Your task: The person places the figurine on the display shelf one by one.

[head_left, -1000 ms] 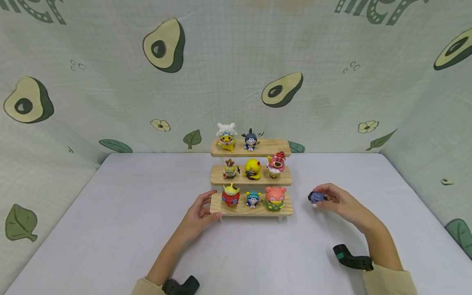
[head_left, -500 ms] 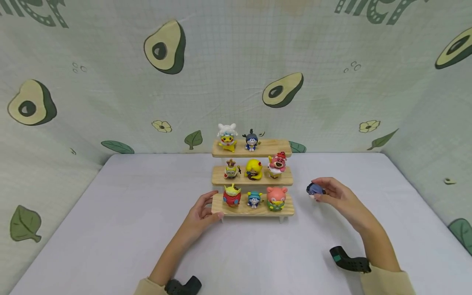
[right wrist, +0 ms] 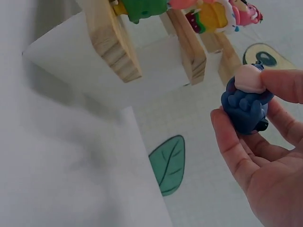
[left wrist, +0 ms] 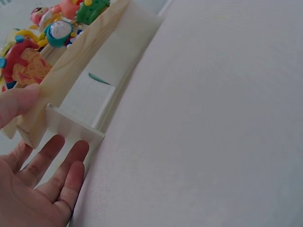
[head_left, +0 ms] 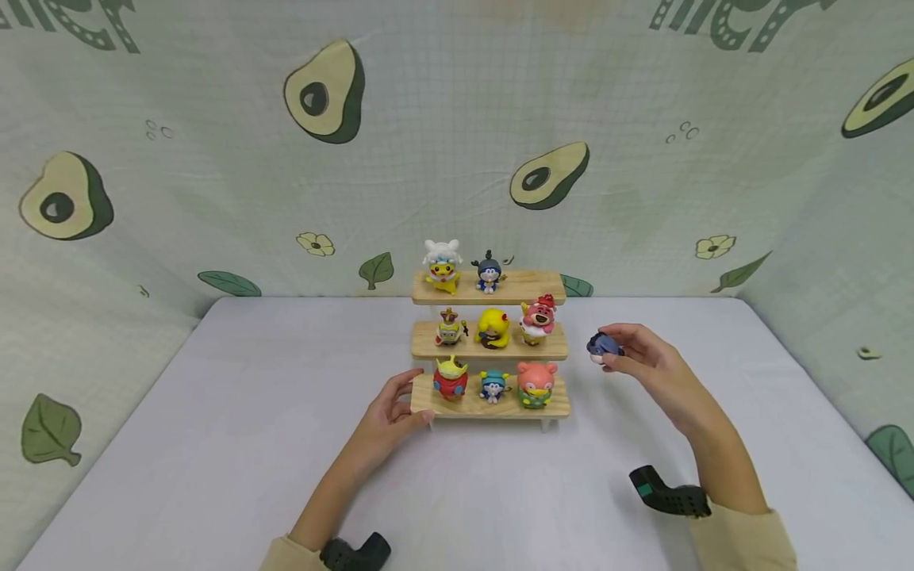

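Observation:
A three-tier wooden display shelf point(head_left: 493, 410) stands in the head view with small toy figurines on its steps. My left hand point(head_left: 389, 412) grips the left end of the lowest step. In the left wrist view its thumb point(left wrist: 21, 101) lies on the wood and its fingers point(left wrist: 66, 177) reach below, by the white leg. Right of the middle step, my right hand point(head_left: 653, 369) pinches a blue-grey donkey figurine point(head_left: 604, 348) between thumb and fingers. The right wrist view shows the figurine's pale underside point(right wrist: 248, 79) and blue body, held up off the table.
The top step carries a yellow figurine in a white hat point(head_left: 443, 268) and a dark-hooded one point(head_left: 489, 274), with bare wood point(head_left: 535, 285) to their right. Several figurines fill the middle and bottom steps. A printed cloth point(head_left: 428, 159) hangs behind the white table point(head_left: 214, 444).
My right hand has lifted the donkey figurine and carried it upward, away from me, and slightly left, toward the shelf. The left hand keeps its grip on the lowest step.

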Action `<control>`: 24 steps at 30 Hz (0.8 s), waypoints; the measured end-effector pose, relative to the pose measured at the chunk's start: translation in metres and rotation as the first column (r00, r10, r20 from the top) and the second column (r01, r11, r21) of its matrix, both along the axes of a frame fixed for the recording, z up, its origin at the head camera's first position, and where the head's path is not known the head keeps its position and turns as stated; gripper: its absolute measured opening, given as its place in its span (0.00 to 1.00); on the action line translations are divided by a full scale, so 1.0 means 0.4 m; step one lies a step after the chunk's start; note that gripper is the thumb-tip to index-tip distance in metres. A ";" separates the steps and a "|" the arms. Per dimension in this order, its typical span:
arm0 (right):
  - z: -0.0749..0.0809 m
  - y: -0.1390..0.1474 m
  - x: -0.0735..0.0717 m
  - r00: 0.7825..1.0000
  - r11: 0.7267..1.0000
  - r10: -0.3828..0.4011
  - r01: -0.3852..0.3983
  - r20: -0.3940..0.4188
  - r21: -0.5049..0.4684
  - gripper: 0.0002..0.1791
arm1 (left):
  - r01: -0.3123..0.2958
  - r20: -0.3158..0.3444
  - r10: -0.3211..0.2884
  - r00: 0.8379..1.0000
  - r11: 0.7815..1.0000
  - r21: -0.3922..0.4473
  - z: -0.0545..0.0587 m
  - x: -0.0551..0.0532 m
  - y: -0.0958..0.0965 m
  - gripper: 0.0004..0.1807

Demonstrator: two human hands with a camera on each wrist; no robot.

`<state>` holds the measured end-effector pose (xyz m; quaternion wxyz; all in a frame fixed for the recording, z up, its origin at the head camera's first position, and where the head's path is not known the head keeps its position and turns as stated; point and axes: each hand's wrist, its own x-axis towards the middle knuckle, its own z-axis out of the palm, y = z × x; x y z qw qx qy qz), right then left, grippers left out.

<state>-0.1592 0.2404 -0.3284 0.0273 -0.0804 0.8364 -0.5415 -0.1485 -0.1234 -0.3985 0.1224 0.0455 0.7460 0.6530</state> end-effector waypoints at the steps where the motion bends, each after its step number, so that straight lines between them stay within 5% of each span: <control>1: 0.005 -0.003 -0.002 1.000 1.000 -0.001 0.001 -0.006 -0.003 0.24 | 0.003 -0.002 -0.003 1.000 1.000 0.001 0.000 0.000 0.000 0.36; 12: 0.050 -0.031 -0.032 0.999 1.000 -0.006 0.006 -0.033 -0.005 0.24 | 0.017 -0.023 -0.017 1.000 1.000 0.011 0.001 -0.001 -0.001 0.36; 24: 0.105 -0.065 -0.076 0.997 0.990 0.022 -0.033 -0.073 -0.141 0.18 | 0.027 -0.014 -0.026 1.000 0.999 0.018 -0.004 -0.002 -0.006 0.36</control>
